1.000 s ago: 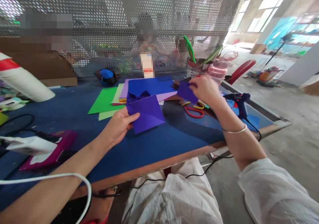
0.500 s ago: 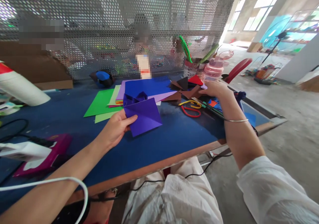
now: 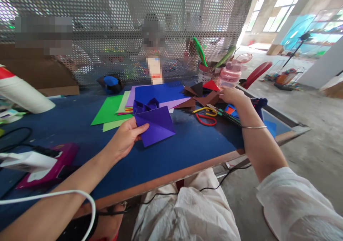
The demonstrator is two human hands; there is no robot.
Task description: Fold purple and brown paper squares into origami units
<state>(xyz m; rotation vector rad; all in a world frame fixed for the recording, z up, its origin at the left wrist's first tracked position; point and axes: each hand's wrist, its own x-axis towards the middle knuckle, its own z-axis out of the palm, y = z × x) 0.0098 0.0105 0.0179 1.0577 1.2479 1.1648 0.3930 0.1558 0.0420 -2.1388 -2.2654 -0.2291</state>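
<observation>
Purple paper (image 3: 158, 130) at mid-frame, above worktop (image 3: 187, 155); looks near square, so I read no clear long axis. Left hand (image 3: 124, 137) pinches its left edge, thumb on top. Right hand (image 3: 233, 95), right of centre, well apart, up and right of paper; left hand nearer. Right fingertips beside brown scraps (image 3: 209, 99) and red scrap (image 3: 211, 85); I can't tell if right grip holds anything. Scissors (image 3: 206, 122) below scraps.
</observation>
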